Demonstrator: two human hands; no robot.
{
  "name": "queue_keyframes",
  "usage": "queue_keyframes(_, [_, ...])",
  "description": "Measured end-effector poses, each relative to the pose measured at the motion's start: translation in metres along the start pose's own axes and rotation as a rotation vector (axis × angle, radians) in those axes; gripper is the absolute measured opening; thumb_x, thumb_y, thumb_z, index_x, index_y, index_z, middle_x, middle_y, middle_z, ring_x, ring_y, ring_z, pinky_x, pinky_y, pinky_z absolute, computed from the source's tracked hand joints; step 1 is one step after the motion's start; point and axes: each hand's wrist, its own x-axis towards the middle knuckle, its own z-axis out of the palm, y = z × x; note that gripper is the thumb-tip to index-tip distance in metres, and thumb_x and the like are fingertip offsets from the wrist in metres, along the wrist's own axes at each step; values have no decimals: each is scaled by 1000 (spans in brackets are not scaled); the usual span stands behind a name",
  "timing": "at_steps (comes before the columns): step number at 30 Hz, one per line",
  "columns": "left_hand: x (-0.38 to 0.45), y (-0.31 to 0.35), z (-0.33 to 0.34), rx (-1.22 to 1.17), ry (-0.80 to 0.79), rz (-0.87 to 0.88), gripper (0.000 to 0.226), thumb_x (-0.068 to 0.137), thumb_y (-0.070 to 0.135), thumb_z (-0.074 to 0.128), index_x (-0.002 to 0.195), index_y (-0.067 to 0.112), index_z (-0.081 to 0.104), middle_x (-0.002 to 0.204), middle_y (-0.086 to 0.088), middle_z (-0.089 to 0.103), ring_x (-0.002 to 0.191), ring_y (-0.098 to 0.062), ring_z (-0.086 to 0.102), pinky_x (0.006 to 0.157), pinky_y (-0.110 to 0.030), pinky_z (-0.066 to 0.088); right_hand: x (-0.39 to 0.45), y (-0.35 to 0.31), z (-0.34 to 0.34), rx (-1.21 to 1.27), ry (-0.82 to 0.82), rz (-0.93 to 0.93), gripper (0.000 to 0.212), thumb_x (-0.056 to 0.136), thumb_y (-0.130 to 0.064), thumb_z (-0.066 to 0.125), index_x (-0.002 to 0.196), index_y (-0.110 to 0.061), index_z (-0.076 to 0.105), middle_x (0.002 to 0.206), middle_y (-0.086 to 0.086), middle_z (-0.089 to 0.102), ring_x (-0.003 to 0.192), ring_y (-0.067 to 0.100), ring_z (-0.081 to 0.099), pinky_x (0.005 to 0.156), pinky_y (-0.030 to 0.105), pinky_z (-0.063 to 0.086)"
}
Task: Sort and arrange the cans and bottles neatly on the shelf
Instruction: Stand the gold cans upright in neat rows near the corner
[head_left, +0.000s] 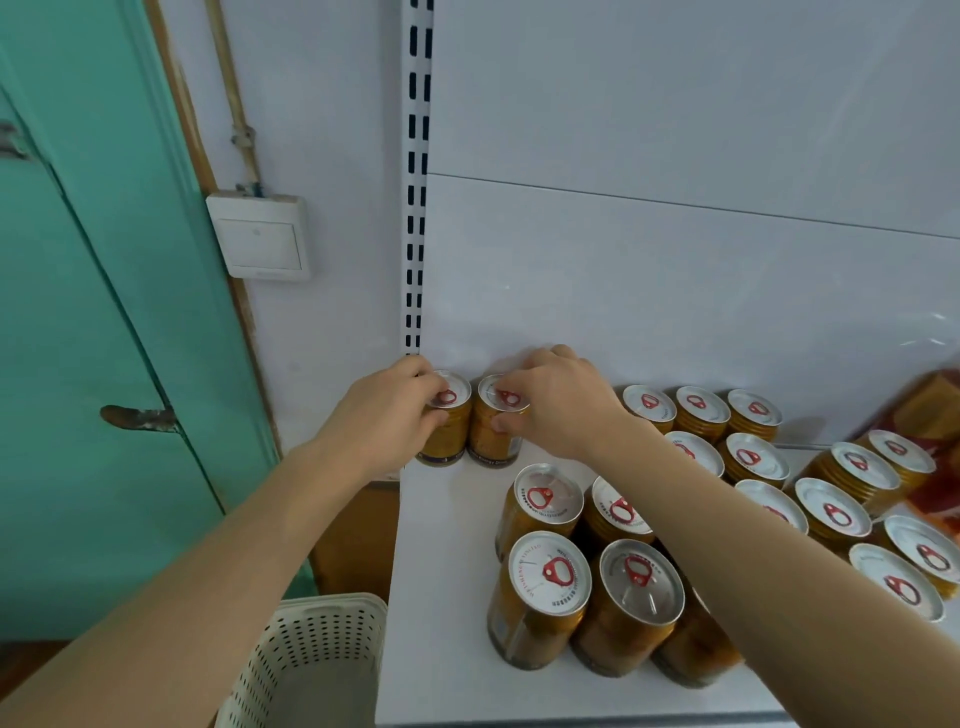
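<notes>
Two gold cans with silver lids and red pull tabs stand side by side in the back left corner of the white shelf (447, 545). My left hand (389, 415) grips the left can (451, 415) round its top. My right hand (561, 405) grips the right can (493, 431), fingers over the lid and thumb on its side. Several more gold cans stand upright in a group at the front middle (550, 577) and in rows toward the right (748, 457).
A white perforated basket (311, 654) sits below the shelf's left edge. The slotted shelf upright (415, 208) rises at the back left. A wall switch (260, 236) and a green door (78, 312) are to the left. Red and orange packaging (930, 415) lies at the far right.
</notes>
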Motion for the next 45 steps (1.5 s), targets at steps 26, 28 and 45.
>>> queue_keyframes(26, [-28, 131, -25, 71, -381, 46, 45, 93, 74, 54, 118, 37, 63, 104, 9, 69, 92, -14, 65, 79, -40, 61, -102, 61, -58, 76, -310, -150, 59, 77, -77, 61, 124, -43, 73, 101, -28, 64, 105, 4, 58, 86, 30, 51])
queue_keyframes(28, [-26, 135, -23, 95, -358, 38, 45, 92, 70, 58, 120, 35, 62, 106, 8, 69, 93, -16, 66, 79, -41, 62, -104, 60, -56, 96, -317, -137, 60, 75, -77, 64, 124, -43, 72, 106, -25, 68, 105, 6, 61, 91, 36, 56])
queue_keyframes(45, [-65, 74, -26, -50, -43, -213, 44, 94, 54, 66, 131, 33, 56, 123, 8, 65, 103, -14, 63, 77, -29, 48, -70, 0, -15, 33, -69, -121, 74, 82, -82, 21, 89, -30, 74, 88, -5, 69, 105, 19, 51, 85, 45, 53])
